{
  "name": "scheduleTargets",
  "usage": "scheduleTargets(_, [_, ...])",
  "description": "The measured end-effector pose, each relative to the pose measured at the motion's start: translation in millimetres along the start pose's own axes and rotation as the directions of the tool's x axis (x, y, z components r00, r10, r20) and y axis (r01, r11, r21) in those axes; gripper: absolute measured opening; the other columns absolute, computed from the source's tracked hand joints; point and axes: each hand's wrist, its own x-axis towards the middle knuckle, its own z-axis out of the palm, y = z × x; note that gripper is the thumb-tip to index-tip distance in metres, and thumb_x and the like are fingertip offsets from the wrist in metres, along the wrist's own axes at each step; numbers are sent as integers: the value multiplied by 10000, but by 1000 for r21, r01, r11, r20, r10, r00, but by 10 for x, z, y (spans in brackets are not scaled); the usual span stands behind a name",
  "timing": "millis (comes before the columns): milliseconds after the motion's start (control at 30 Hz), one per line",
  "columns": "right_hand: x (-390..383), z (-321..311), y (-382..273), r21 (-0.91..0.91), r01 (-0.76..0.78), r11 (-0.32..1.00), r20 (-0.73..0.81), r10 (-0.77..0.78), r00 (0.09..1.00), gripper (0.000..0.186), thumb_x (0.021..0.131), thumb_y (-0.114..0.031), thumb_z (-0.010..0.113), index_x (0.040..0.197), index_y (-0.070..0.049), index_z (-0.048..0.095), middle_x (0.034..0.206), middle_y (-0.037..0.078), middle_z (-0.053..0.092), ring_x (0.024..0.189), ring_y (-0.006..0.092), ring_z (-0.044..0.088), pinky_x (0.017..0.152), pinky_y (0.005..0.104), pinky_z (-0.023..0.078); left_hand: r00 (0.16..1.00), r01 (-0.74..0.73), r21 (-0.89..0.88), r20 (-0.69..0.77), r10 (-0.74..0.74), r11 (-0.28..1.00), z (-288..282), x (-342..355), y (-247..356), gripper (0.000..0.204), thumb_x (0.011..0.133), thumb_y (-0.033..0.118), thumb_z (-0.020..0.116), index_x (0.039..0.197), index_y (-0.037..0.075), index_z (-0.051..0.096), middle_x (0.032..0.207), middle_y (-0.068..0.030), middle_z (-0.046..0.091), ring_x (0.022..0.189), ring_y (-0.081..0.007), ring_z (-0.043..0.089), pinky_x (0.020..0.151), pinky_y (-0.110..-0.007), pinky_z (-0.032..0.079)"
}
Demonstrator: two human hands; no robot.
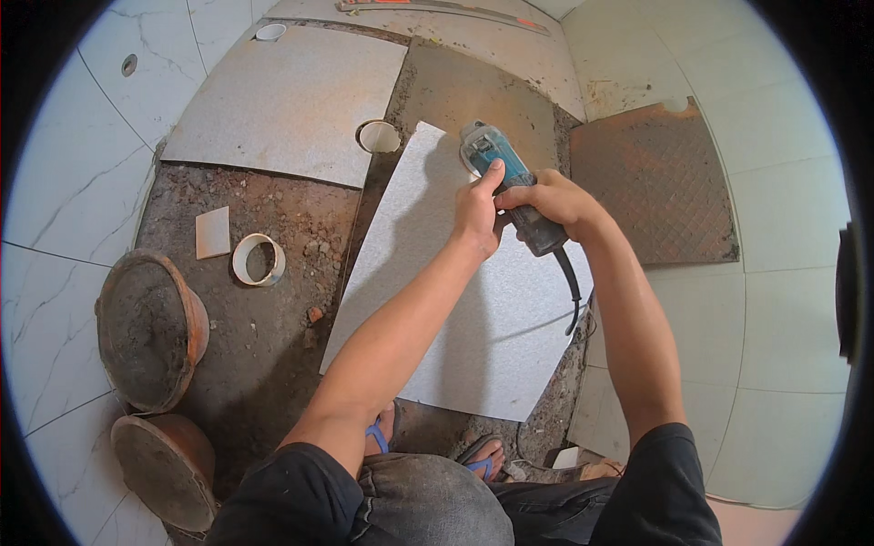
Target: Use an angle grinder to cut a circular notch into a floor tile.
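Observation:
Both my hands are on a corded power cutter [513, 168] with a teal and black body and a grey head. My left hand [477, 211] closes on its left side with the thumb up on the body. My right hand [553, 200] wraps its rear part from the right. The head of the cutter points away from me, and its underside and disc are hidden. Below it lies a large light grey floor tile [391, 282], set at an angle. The black cord [570, 282] hangs from the rear end of the cutter over the tile.
Another large tile [282, 100] lies at the far left, beside a pipe opening [379, 136]. A smooth mortar bed [473, 82] and a brown board [651, 187] lie beyond and right. Mortar basins [196, 318] [164, 473], a pipe ring [240, 264] and a tile offcut [213, 233] stand left on rough ground.

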Motion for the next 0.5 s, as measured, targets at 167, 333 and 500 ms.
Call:
scheduleTargets(167, [75,-111,-36,-202,0,979,-16,-4,1000,418,757,-281,807,994,58,748,808,131,720,633,196,683,553,321,559,1000,-11,-49,-4,11,999,75,-10,-43,500,1057,414,552,1329,-5,546,1182,-128,645,1081,-241,645,966,-435,509])
scheduleTargets(333, [55,-190,-156,-256,-9,967,17,14,1000,525,673,-362,849,906,97,751,801,166,714,627,227,674,549,346,526,1000,-15,-116,-10,14,993,138,-39,-47,495,1064,424,534,1348,19,537,1211,-118,645,1118,-245,630,994,-462,491])
scheduleTargets(500, [-9,-209,-311,-358,-8,934,22,17,1000,460,706,-316,829,932,76,753,778,148,706,596,210,675,524,329,540,1000,-19,-155,-1,19,988,193,-75,-62,499,1073,432,506,1358,23,525,1237,-121,638,1155,-247,614,1026,-474,475])
